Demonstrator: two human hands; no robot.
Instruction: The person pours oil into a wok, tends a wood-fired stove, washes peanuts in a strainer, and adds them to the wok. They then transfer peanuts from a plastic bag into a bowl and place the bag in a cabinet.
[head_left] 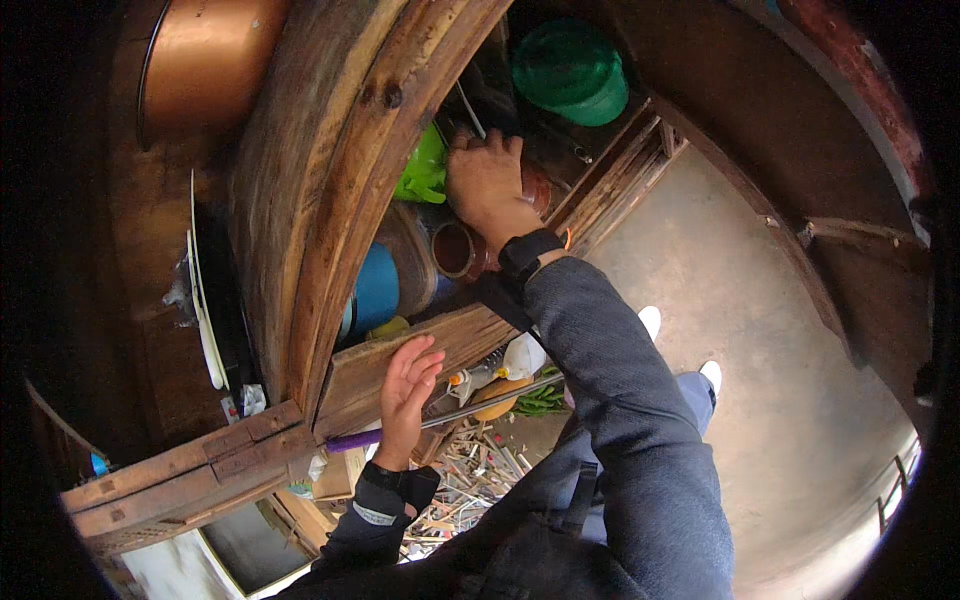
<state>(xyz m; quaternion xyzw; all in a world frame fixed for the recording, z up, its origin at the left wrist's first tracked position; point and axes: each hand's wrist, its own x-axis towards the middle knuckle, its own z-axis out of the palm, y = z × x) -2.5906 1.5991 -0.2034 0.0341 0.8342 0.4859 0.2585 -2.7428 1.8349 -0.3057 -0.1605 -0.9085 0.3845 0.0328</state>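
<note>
My right hand [488,190] reaches down into a wooden cupboard, its fingers bent and closed and their tips hidden. A thin pale rod [471,110] rises just beyond these fingers; whether they grip it is unclear. Touching or close to the hand is a bright green plastic item [424,168]. Below the wrist lies a reddish-brown cup [455,250], its mouth turned toward me. A lidded green container [570,75] stands farther back. Lower and to the left, my left hand [403,398] hovers by the cupboard's wooden front rail [450,343], open and holding nothing, fingers slightly curved.
A blue container [375,285] sits inside the cupboard. Thick wooden posts [350,190] rise on the left, beside a copper-coloured pot [212,65]. Under the rail are an orange-capped bottle [478,375], a purple-handled pole [352,440] and a heap of wood scraps [465,485].
</note>
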